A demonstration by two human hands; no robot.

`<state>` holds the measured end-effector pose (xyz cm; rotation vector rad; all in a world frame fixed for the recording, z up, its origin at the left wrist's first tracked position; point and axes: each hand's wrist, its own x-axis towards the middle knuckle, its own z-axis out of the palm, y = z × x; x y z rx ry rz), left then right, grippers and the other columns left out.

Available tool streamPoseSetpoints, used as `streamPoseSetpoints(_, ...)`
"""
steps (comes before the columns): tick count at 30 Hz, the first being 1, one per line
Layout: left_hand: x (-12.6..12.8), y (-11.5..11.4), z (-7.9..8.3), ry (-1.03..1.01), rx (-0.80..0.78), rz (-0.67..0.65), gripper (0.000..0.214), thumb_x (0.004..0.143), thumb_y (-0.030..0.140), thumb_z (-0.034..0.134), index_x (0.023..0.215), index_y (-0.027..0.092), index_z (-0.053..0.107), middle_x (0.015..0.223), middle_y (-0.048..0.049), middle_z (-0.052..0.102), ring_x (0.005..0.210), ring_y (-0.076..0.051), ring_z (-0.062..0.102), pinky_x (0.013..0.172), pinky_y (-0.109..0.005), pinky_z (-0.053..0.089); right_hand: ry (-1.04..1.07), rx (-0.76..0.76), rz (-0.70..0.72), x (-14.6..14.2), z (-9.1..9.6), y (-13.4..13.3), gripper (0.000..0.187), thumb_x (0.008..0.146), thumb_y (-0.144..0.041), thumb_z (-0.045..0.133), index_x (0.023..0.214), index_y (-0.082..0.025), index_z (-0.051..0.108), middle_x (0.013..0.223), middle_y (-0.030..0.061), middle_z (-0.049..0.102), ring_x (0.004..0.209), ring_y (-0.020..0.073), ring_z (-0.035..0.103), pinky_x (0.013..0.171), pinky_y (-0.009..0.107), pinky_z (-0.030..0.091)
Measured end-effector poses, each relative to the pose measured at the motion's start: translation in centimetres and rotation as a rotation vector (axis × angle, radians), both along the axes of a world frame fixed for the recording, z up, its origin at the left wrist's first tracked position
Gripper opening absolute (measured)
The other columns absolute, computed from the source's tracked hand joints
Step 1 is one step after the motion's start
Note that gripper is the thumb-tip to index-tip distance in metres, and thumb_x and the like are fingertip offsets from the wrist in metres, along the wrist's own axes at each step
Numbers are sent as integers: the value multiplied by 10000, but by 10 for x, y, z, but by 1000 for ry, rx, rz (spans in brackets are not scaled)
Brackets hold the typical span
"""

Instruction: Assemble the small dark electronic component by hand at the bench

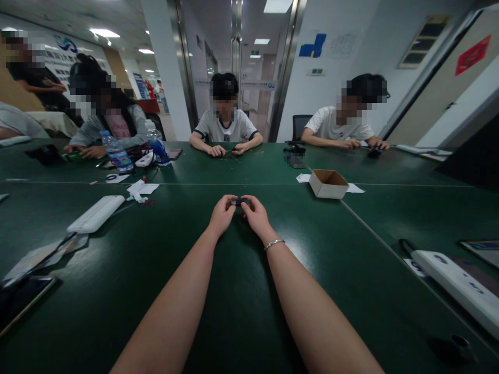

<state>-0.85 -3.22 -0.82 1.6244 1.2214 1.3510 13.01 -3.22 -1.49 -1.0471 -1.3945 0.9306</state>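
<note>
Both my arms reach out over the dark green table (241, 291). My left hand (222, 214) and my right hand (255, 214) meet at the table's middle, fingers curled and pinched on a small dark object (238, 201) held between them. What the object is cannot be made out. A silver bracelet (274, 243) is on my right wrist.
An open cardboard box (328, 183) stands ahead to the right. White power strips lie at the left (95, 213) and right (460, 283). Paper scraps (141, 189) and water bottles (116, 152) sit at the far left. Several people sit across the table, hands on small parts.
</note>
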Motion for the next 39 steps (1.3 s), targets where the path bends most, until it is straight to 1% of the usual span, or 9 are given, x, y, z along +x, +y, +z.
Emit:
streamPoseSetpoints(4, 0, -2, 3, -7, -58, 13, 236, 879, 309, 442, 1028, 212, 598, 886, -34, 610, 783, -153, 578, 648, -259, 444, 25, -7, 15, 0, 1, -1, 267, 796, -323, 574, 1035, -208, 601, 634, -40, 506, 544, 122, 502, 487, 227, 436)
streamPoseSetpoints(11, 0, -4, 6, 9, 86, 44, 212, 803, 221, 554, 1004, 192, 612, 902, -36, 625, 824, -151, 590, 755, -278, 461, 99, -101, 89, 5, 7, 0, 320, 768, -347, 609, 1058, -214, 592, 642, -41, 564, 517, 106, 519, 433, 195, 392)
streamPoseSetpoints(21, 0, -5, 11, -102, 70, 0, 161, 734, 224, 625, 883, 163, 624, 883, -51, 659, 804, -153, 625, 750, -286, 489, 180, -157, 120, 8, 13, 0, 383, 792, -548, 581, 826, -167, 556, 518, -26, 562, 393, 73, 439, 385, 176, 337)
streamPoseSetpoints(25, 0, -4, 10, -121, 58, -7, 164, 721, 235, 633, 866, 158, 628, 864, -48, 657, 789, -149, 619, 756, -286, 487, 234, -144, 168, 12, 14, -2, 348, 733, -423, 670, 968, -184, 578, 642, -36, 585, 449, 72, 500, 425, 174, 400)
streamPoseSetpoints(28, -1, -4, 10, -112, 55, 14, 164, 723, 241, 635, 864, 158, 634, 873, -50, 658, 794, -148, 611, 771, -288, 486, 270, -194, 202, 16, 16, -2, 547, 657, -312, 736, 1154, -239, 518, 826, -23, 605, 544, 89, 588, 470, 186, 459)
streamPoseSetpoints(32, -2, -4, 11, -99, 54, 7, 160, 727, 253, 635, 857, 160, 635, 855, -47, 657, 777, -151, 607, 761, -292, 486, 239, -260, 226, 20, 18, -1, 386, 768, -425, 630, 1055, -182, 542, 726, -16, 588, 438, 71, 518, 411, 185, 419)
streamPoseSetpoints(34, -3, -3, 10, -114, 52, 9, 159, 723, 255, 636, 851, 160, 634, 849, -47, 656, 772, -152, 607, 760, -293, 485, 238, -228, 258, 21, 19, -1, 416, 716, -385, 688, 1051, -191, 537, 762, -22, 598, 407, 48, 476, 392, 175, 392)
streamPoseSetpoints(36, -3, -2, 9, -136, 54, 16, 161, 719, 256, 635, 849, 160, 634, 848, -46, 656, 769, -149, 607, 760, -291, 484, 252, -210, 271, 22, 20, -2, 562, 633, -302, 755, 1128, -235, 498, 869, -21, 612, 427, 44, 496, 397, 173, 399)
streamPoseSetpoints(39, -4, -1, 8, -145, 51, 17, 160, 722, 257, 631, 850, 162, 633, 845, -42, 655, 771, -147, 605, 763, -287, 482, 216, -252, 260, 23, 21, -3, 467, 720, -368, 687, 1120, -215, 502, 813, -11, 620, 414, 57, 492, 387, 183, 395)
